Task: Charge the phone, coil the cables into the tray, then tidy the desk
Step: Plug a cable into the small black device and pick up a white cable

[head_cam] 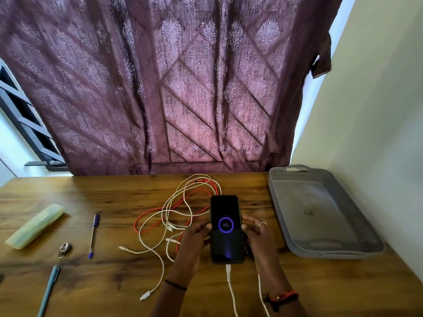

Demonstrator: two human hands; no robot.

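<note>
- So far, at the far left of the desk [114, 197], a pale green case [34, 226], a small metal ring [64, 249], a blue pen [93, 235] and a teal pen [48, 291] lay scattered, so the tidying looked untouched.
- Next along, the loose cables [183, 213], white ones tangled with an orange one, sprawled uncoiled on the wood and ran up behind the phone. By my reading, the coiling had not been started.
- The left hand [194, 236] rested against the phone's left edge, fingers loosely extended and not curled round it.
- The phone [226, 228] lay face up in the middle of the desk, just beside the tangle. Its screen showed a charging ring reading 68, and a white charging lead [230, 280] was plugged into its near end. The charging step therefore appeared done.
- The right hand [256, 234], a ring on one finger, flanked the phone's right edge with fingers spread and relaxed, clamped on nothing.
- At the far right, near the wall, stood the grey perforated tray [278, 202]. No cable lay in it, and I could make out nothing else inside beyond a faint mark or reflection on its floor.
</note>
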